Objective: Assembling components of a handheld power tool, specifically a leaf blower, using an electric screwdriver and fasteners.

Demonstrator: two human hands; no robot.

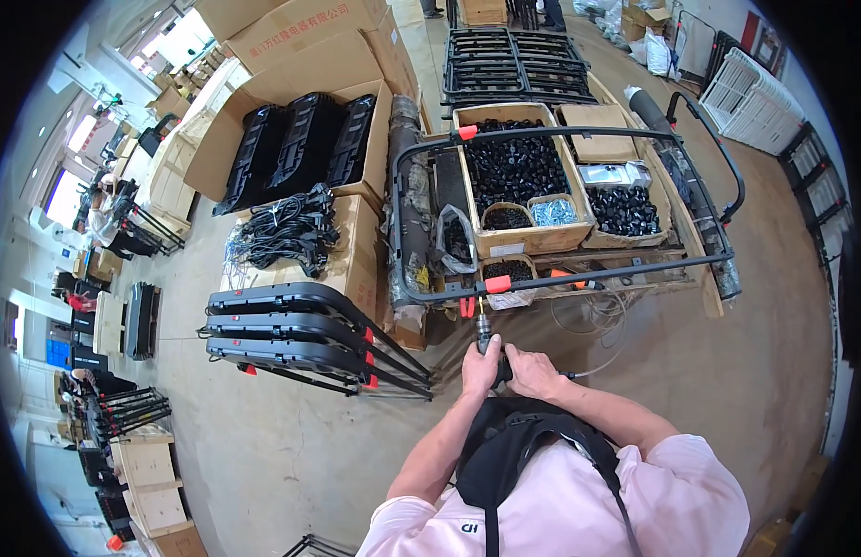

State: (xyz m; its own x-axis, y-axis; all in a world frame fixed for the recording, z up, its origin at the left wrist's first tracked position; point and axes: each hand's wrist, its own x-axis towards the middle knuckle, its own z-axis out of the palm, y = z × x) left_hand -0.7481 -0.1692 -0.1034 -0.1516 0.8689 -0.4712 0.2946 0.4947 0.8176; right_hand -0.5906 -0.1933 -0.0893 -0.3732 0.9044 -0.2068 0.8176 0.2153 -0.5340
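Note:
Both my hands are closed around a power drill with a metal chuck (483, 327), held in front of my chest. My left hand (481, 365) grips its body from the left, thumb on top. My right hand (533, 373) wraps the handle from the right. The bit points away from me and reaches the near bar of a black tubular frame (597, 273); whether it touches cannot be made out. Red clips sit on the frame, one (497, 285) just beside the bit. The frame rests across parts boxes. Red-handled pliers (467, 307) lie left of the bit.
Beneath the frame are a carton of black caps (509, 162), a bin of small screws (553, 213) and another box of black parts (625, 212). To the left stand stacked black folding frames (282, 325), bundled cables (287, 230) and a large carton (379, 139). A thin hose (605, 364) loops at right.

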